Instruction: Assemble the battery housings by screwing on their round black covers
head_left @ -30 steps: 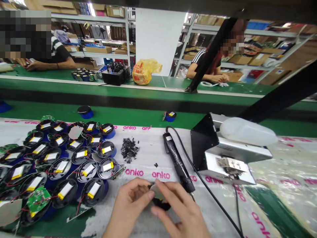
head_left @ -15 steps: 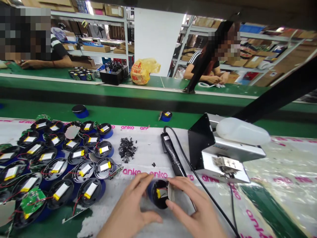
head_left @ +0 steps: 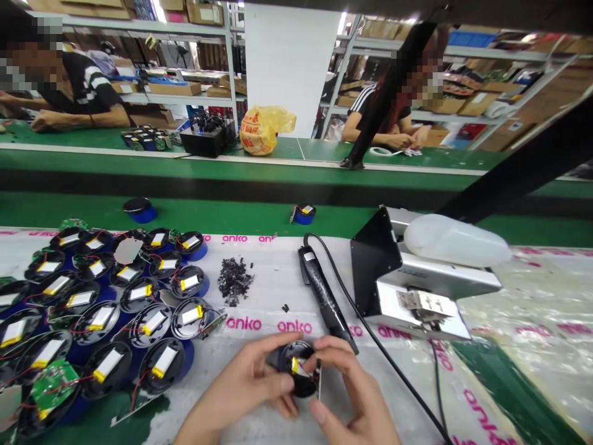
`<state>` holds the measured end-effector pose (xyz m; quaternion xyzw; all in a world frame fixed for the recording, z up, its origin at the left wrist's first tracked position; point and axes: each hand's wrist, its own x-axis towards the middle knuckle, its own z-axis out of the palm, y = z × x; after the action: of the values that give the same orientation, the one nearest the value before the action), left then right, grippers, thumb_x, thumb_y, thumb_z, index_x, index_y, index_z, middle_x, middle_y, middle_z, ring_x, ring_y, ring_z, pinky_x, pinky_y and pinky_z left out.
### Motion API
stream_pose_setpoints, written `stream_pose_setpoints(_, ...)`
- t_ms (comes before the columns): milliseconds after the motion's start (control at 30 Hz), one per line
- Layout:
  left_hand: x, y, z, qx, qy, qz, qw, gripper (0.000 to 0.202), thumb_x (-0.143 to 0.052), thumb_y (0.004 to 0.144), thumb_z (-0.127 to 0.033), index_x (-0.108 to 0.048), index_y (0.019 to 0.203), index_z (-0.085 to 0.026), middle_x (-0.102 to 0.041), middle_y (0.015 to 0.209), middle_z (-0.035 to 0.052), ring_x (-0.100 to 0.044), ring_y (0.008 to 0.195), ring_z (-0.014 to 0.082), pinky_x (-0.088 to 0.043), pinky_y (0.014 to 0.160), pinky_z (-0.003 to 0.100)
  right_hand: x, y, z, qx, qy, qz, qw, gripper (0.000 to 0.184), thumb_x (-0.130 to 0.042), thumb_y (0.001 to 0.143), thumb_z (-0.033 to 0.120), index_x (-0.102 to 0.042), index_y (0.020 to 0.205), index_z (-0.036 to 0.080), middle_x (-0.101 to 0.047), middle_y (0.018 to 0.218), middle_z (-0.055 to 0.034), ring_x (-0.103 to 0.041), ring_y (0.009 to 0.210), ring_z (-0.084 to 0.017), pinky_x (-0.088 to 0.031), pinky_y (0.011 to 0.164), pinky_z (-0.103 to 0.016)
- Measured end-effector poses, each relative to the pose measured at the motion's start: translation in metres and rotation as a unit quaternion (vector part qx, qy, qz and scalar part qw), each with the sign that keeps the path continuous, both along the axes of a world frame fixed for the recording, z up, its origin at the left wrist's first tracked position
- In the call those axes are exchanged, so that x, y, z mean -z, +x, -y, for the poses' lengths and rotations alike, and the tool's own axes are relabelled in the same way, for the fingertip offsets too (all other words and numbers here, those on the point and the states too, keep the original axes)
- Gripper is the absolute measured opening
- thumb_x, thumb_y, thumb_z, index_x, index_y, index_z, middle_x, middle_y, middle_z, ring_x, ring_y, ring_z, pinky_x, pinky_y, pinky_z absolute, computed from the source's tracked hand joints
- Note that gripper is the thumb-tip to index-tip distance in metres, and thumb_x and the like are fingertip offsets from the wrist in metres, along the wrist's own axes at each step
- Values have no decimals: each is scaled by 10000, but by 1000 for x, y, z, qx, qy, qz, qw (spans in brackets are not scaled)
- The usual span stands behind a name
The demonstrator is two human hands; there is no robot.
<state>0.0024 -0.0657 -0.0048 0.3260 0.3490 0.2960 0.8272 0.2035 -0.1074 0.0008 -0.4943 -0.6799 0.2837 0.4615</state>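
Housing (head_left: pixel 303 385) held open side up

Toward the near edge of the sheeted surface (head_left: pixel 266 278), the left hand (head_left: pixel 250 383) grips the blue housing, apparently steadying it; the right hand (head_left: pixel 364 392) curls over its battery (head_left: pixel 295 365), whether pinching cannot be told. Similar housings (head_left: pixel 141 305) crowd leftward, open side up, presumably for easy access.

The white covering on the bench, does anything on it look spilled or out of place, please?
Possibly spilled: small black pieces lie in an uncontained heap on the white covering, with stray bits apart from it.
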Motion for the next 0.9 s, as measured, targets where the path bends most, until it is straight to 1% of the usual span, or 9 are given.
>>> stream_pose_setpoints(100, -3, 5, -1, -24, -1, -46, 999, 568, -826, 778, -428, -696, 1282, -202, -807, 808, 90, -743, 518, 182, -572, 503, 233, -2, 0, 0, -1, 7, -10, 1000, 260, -688, 824, 223, -626, 1076, 236, -678, 1016, -70, -653, 1055, -225, -565, 876, -269)
stream_pose_setpoints(233, -8, 15, 1, -43, 6, -88, 995, 584, -819, 767, -463, -701, 1262, -177, -780, 681, 56, -706, 450, 154, -549, 454, 199, -6, -2, -1, 5, 2, 9, 1000, 278, -658, 805, 194, -617, 1073, 258, -667, 982, -31, -645, 1025, -195, -551, 854, -221)
stream_pose_setpoints(400, -10, 25, 4, -78, 27, -146, 986, 526, -812, 754, -427, -714, 1199, -165, -753, 655, 35, -603, 361, 104, -488, 384, 176, -3, -6, 4, 0, 15, 48, 999, 303, -629, 803, 178, -614, 1099, 245, -658, 1041, -57, -638, 1100, -224, -567, 856, -244)
stream_pose_setpoints(500, -10, 29, 5, -77, 46, -184, 979, 461, -760, 782, -409, -698, 1162, -155, -705, 581, 12, -541, 331, 90, -439, 349, 162, -2, -4, 8, 27, 32, 87, 995, 342, -639, 821, 171, -584, 1154, 229, -645, 1134, -93, -641, 1105, -239, -580, 888, -281)
stream_pose_setpoints(567, -10, 32, 6, -76, 57, -211, 973, 409, -718, 802, -405, -689, 1126, -157, -634, 501, -21, -509, 317, 93, -403, 325, 155, -5, -2, 10, 32, 58, 124, 990, 357, -651, 852, 167, -565, 1194, 224, -656, 1144, -102, -637, 1111, -251, -586, 908, -310)
stream_pose_setpoints(667, -12, 35, 7, -80, 80, -243, 964, 329, -675, 818, -376, -688, 1076, -173, -583, 482, -42, -487, 315, 91, -376, 317, 151, -12, 2, 9, 3, 93, 167, 981, 322, -646, 919, 199, -572, 1231, 231, -685, 1128, -99, -644, 1116, -269, -588, 946, -359)
stream_pose_setpoints(733, -12, 36, 6, -81, 94, -251, 960, 290, -658, 821, -351, -692, 1057, -185, -588, 505, -37, -485, 318, 90, -372, 319, 152, -17, 4, 8, -11, 90, 184, 979, 295, -618, 956, 227, -585, 1249, 238, -673, 1173, -106, -663, 1104, -260, -596, 940, -346)
stream_pose_setpoints(800, -12, 36, 5, -76, 98, -246, 961, 278, -657, 815, -338, -694, 1047, -191, -599, 525, -28, -489, 322, 95, -372, 321, 159, -19, 4, 7, -21, 79, 195, 977, 291, -588, 977, 234, -590, 1268, 240, -653, 1208, -112, -682, 1080, -236, -608, 902, -296)
stream_pose_setpoints(900, -9, 34, 7, -77, 98, -248, 961, 313, -672, 815, -356, -702, 1076, -187, -568, 483, -39, -481, 314, 107, -373, 325, 170, -20, 3, 8, -26, 81, 191, 978, 296, -593, 979, 258, -583, 1274, 233, -656, 1178, -109, -698, 1040, -215, -609, 880, -256)
